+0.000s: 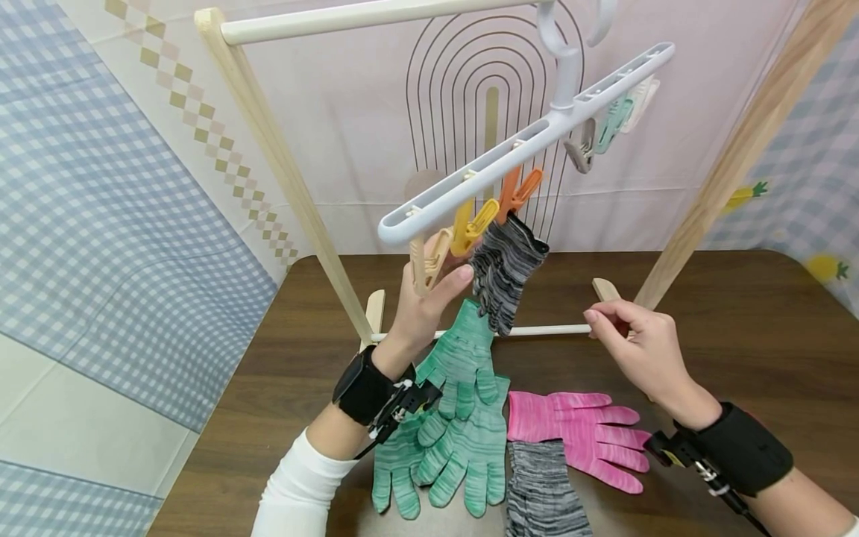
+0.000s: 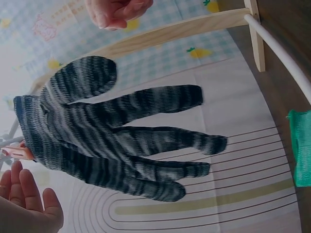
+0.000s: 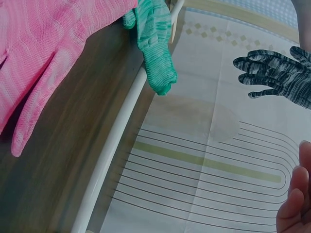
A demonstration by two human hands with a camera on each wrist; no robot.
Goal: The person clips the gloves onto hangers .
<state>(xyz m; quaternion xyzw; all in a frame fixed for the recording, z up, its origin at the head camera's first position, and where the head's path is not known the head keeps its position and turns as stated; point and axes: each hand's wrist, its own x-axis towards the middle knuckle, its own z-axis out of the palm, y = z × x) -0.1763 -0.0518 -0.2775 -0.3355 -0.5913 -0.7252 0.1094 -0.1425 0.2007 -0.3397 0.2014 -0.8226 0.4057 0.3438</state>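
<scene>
A black-and-grey striped knit glove (image 1: 508, 268) hangs by its cuff from an orange clip (image 1: 511, 195) on the pale-blue hanger (image 1: 557, 127); its fingers point down. My left hand (image 1: 417, 313) is raised beside it, thumb close to the glove, other fingers partly hidden behind the beige clip (image 1: 418, 265) and yellow clip (image 1: 463, 227). In the left wrist view those fingers (image 2: 30, 191) are extended near the orange clip, with nothing in them. My right hand (image 1: 644, 347) hovers at the right, fingers loosely bent and holding nothing; the right wrist view catches its fingers (image 3: 294, 199) at the edge.
Green gloves (image 1: 463, 447), a pink glove (image 1: 584, 429) and another grey striped glove (image 1: 545, 488) lie on the brown table (image 1: 268, 440). A wooden stand (image 1: 288, 171) with a white top rail (image 1: 376, 15) carries the hanger. Grey, green and white clips (image 1: 614, 123) hang at its right end.
</scene>
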